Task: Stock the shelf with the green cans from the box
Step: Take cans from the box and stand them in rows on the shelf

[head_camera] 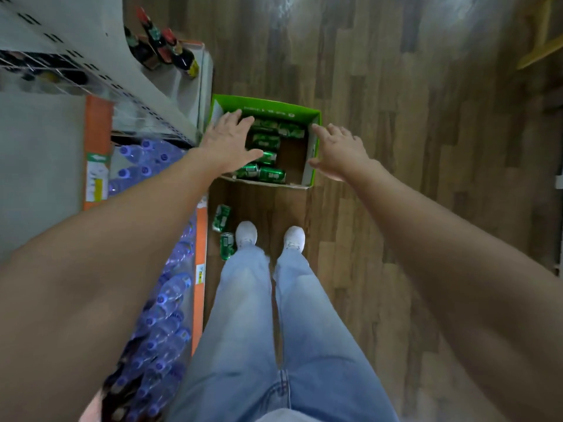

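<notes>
While both the left hand (229, 138) and right hand (341, 151) reached down with fingers spread wide and empty, the box (315, 147) held most green cans (265, 141), two cans (224, 229) lay on the floor (396, 208), none visibly shelved.

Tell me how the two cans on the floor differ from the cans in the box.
The two cans on the floor lie loose on the wood beside the white shoes, while the cans in the box sit inside green cardboard walls. The floor cans are clear of both hands; the box cans lie partly under the open left hand. Both groups are green and lie on their sides.
</notes>
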`<action>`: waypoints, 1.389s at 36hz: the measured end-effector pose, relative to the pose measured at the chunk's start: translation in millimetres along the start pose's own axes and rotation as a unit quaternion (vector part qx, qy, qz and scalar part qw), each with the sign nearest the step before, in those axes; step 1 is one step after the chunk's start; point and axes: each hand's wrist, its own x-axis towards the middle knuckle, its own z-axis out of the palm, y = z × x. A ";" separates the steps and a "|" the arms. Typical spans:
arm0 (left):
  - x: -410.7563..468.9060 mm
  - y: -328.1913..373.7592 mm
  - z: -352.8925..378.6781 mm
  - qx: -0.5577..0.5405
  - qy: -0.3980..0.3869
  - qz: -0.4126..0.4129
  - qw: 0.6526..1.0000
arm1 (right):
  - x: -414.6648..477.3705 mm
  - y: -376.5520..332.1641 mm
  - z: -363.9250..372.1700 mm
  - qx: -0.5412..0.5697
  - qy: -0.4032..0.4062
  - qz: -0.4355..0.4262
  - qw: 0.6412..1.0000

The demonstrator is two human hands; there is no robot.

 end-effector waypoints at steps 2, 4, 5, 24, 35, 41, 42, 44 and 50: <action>11.2 -9.9 6.2 0.009 -0.007 0.004 1.000 | 13.3 -1.2 8.3 0.010 -0.005 0.005 1.000; 22.8 -18.6 13.8 0.012 -0.015 0.008 1.000 | 27.3 -2.6 17.1 0.018 -0.011 0.013 1.000; 29.7 -23.0 18.7 0.013 -0.021 0.010 1.000 | 35.1 -3.3 22.1 0.022 -0.014 0.017 1.000; 207.5 -132.0 197.8 0.027 -0.092 0.015 0.995 | 236.6 3.0 168.0 0.023 -0.050 0.028 0.998; 304.1 -178.7 301.1 0.038 -0.079 0.023 0.996 | 345.0 7.7 261.1 0.025 -0.065 -0.001 0.998; 345.7 -203.2 344.0 0.070 -0.054 0.042 0.995 | 388.8 8.8 316.8 0.035 -0.083 -0.017 0.996; 352.8 -208.4 349.8 0.077 -0.050 0.045 0.995 | 395.7 8.6 325.0 0.034 -0.082 -0.019 0.996; 366.3 -217.7 360.2 0.090 -0.044 0.057 0.993 | 408.7 8.2 339.0 0.035 -0.088 -0.021 0.995; 397.1 -230.7 379.4 0.126 -0.035 0.117 0.985 | 431.6 11.9 366.2 0.060 -0.077 0.001 0.995</action>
